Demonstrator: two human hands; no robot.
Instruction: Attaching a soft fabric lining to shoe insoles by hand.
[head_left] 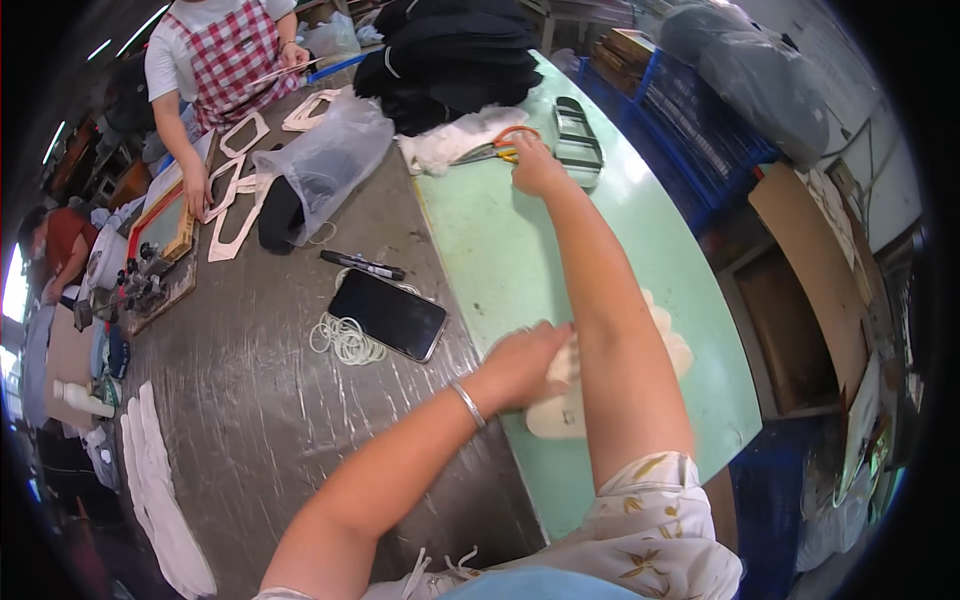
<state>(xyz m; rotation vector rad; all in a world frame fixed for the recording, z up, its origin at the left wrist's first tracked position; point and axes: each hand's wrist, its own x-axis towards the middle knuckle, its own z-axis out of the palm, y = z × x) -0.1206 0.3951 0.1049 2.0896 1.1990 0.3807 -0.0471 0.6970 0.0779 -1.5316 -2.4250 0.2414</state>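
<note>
My right hand point(537, 163) reaches out to the far side of the green tabletop, its fingers closed on the orange and yellow handles of a pair of scissors point(508, 146). The blades point left, over a crumpled white cloth point(440, 152). Closer to me, my left hand point(523, 366) is slightly blurred, with fingers and thumb curled at the left edge of a cream-coloured flat bundle point(556, 416) with a lobed far edge. My right forearm crosses above and hides much of that bundle. Right of the scissors lies a dark green divided tray point(577, 140).
On the dark covered table are a black phone point(388, 314), rubber bands point(350, 343), a marker point(362, 265) and a plastic bag point(345, 165) around dark cloth. A black fabric stack point(450, 60) stands at the back. Across the table, a person in a checked apron point(235, 60) handles pale frame-shaped pieces point(235, 205).
</note>
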